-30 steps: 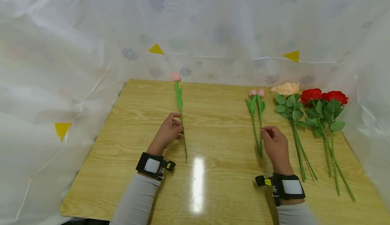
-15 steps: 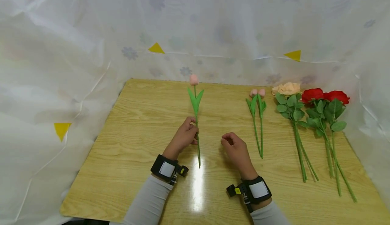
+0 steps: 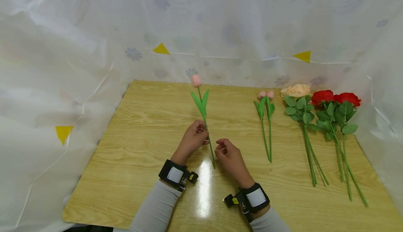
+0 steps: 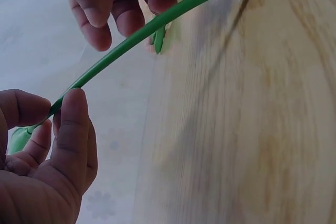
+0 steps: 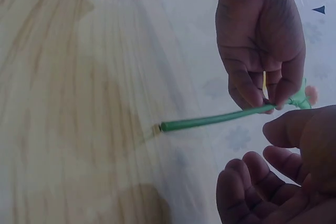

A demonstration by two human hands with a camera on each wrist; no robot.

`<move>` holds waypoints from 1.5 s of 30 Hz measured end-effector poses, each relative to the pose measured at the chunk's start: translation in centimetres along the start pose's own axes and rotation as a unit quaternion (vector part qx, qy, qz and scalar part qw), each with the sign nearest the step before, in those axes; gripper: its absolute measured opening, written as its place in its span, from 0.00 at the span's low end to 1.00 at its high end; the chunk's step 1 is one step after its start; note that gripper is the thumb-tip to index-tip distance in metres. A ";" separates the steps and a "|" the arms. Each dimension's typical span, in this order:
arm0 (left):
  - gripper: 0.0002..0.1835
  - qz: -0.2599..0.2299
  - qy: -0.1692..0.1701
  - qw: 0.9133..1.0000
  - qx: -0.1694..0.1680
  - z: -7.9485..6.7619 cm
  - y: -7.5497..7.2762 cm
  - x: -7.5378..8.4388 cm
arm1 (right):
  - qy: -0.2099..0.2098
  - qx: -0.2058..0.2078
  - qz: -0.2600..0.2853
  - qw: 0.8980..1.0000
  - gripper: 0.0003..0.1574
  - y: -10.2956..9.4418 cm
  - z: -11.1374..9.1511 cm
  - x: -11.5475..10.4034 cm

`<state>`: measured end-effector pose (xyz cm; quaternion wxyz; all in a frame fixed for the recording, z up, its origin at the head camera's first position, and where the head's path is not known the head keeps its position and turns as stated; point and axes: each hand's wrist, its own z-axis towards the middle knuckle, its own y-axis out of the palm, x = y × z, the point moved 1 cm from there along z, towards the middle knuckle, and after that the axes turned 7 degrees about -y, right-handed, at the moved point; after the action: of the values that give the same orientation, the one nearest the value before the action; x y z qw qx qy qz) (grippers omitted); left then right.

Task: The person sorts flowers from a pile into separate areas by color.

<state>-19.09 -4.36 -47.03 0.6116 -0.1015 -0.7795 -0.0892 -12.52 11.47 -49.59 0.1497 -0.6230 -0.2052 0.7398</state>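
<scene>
A pink tulip [image 3: 196, 81] with two green leaves is pinched by its stem in my left hand [image 3: 193, 137], held over the middle of the table. In the left wrist view, the thumb and fingers grip the green stem [image 4: 113, 55] near the leaves, and its cut end points away from the palm. My right hand [image 3: 231, 158] is just right of the lower stem, fingers loosely bent. The right wrist view shows that hand's fingers [image 5: 236, 184] apart from the stem, with nothing between them.
Two pink tulips [image 3: 266, 120] lie right of centre on the wooden table [image 3: 135, 190]. Further right lie peach roses [image 3: 296, 91] and red roses [image 3: 322, 98] with long stems. A pale flowered sheet [image 3: 220, 22] hangs around the back and sides.
My left hand has carried the tulip to the right, and its leaves have turned to face me. My right hand has left the two lying tulips and come left, close to the held stem.
</scene>
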 end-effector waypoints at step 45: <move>0.17 0.259 0.043 0.963 0.067 -0.9 -7.4 -0.6 | 0.054 0.077 -0.165 0.982 0.16 -13.1 -0.5 4.8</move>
<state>-20.09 -11.79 -47.52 0.6524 -0.2547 -0.7036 0.1201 -13.32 25.24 -47.31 0.3287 -0.6063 -0.2391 0.6835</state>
